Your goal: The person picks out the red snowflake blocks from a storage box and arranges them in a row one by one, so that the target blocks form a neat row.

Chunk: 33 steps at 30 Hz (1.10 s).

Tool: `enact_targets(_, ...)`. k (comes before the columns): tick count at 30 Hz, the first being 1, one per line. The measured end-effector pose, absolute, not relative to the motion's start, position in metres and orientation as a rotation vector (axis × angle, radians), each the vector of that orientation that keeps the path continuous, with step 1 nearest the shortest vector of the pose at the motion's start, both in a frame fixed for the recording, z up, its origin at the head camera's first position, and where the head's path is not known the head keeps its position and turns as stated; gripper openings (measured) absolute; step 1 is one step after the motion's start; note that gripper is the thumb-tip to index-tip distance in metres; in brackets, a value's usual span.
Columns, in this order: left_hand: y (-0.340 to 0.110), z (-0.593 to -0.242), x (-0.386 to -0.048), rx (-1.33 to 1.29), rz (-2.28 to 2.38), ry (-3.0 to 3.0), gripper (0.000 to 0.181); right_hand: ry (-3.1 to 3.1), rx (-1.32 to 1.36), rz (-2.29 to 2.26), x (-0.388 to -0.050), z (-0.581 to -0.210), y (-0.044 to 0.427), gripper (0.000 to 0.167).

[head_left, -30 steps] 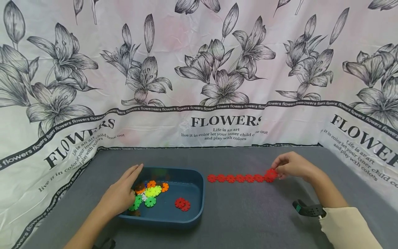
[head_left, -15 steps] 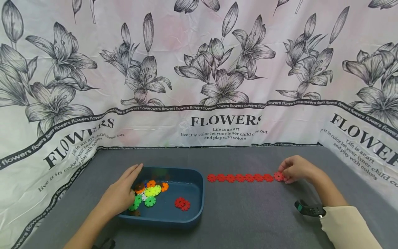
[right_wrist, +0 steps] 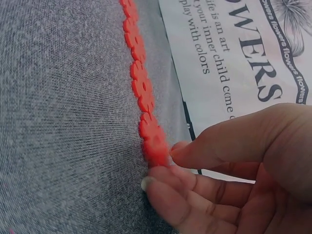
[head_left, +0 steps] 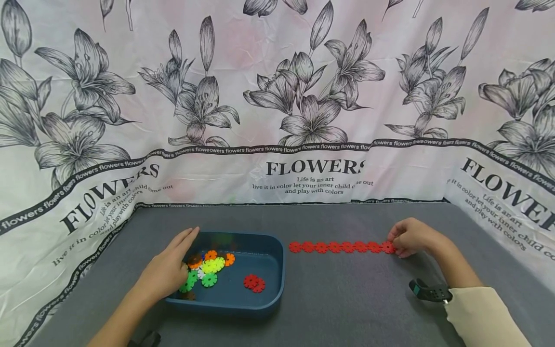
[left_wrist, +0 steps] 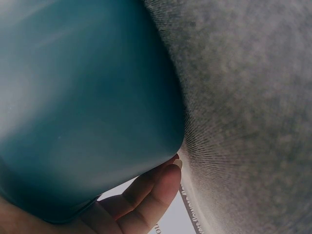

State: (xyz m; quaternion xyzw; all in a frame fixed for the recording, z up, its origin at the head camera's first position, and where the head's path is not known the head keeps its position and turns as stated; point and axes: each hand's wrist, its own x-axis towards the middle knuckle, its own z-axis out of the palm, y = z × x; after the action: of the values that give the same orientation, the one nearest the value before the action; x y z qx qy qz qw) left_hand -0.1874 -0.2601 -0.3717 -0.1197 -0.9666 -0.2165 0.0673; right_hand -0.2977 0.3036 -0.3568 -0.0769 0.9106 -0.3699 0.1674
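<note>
On the grey cloth lies a straight row of several red notched snowflake discs (head_left: 334, 247), joined edge to edge. My right hand (head_left: 413, 238) pinches the red snowflake disc (right_wrist: 157, 146) at the row's right end between thumb and fingers; that disc meets its neighbour. At the left, my left hand (head_left: 166, 265) holds the blue plastic tray (head_left: 243, 304) by its left side. In the left wrist view its fingers (left_wrist: 156, 200) lie against the tray's outer wall. Two overlapping red discs (head_left: 254, 283) lie at the right inside the tray.
Green (head_left: 209, 279), yellow (head_left: 213, 265), orange (head_left: 211, 255) and white discs lie heaped in the tray's left part, partly hidden by the left hand. A flower-printed curtain (head_left: 312, 183) stands behind and beside the grey tabletop (head_left: 338, 299).
My right hand separated the end disc from the disc it overlapped, shifted it right, then brought it against the row's end. The left hand and tray stayed in place.
</note>
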Motion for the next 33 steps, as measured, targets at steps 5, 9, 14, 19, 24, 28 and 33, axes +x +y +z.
enact_targets(5,-0.26,-0.372,-0.188,-0.361,-0.647,-2.913,0.087,2.64,-0.242,-1.0,-0.297,-0.355,0.3,0.014)
enact_targets(9,-0.261,-0.372,-0.188,-0.374,-0.627,-2.903,0.087,2.725,-0.37,-0.951,-0.292,-0.345,0.281,0.018)
enact_targets(14,-0.262,-0.37,-0.187,-0.376,-0.628,-2.898,0.087,2.826,-0.698,-0.867,-0.277,-0.328,0.227,0.012)
enact_targets(19,-0.261,-0.371,-0.187,-0.373,-0.659,-2.919,0.088,2.776,-1.164,-0.837,-0.258,-0.321,0.165,0.009)
enact_targets(24,-0.26,-0.372,-0.187,-0.362,-0.652,-2.919,0.088,2.658,-1.586,-0.731,-0.242,-0.321,0.108,0.015)
enact_targets(28,-0.259,-0.372,-0.187,-0.35,-0.643,-2.927,0.088,2.572,-1.622,-0.617,-0.229,-0.331,0.07,0.026)
enact_targets(33,-0.259,-0.371,-0.189,-0.353,-0.629,-2.92,0.088,2.546,-1.521,-0.394,-0.221,-0.34,0.036,0.045)
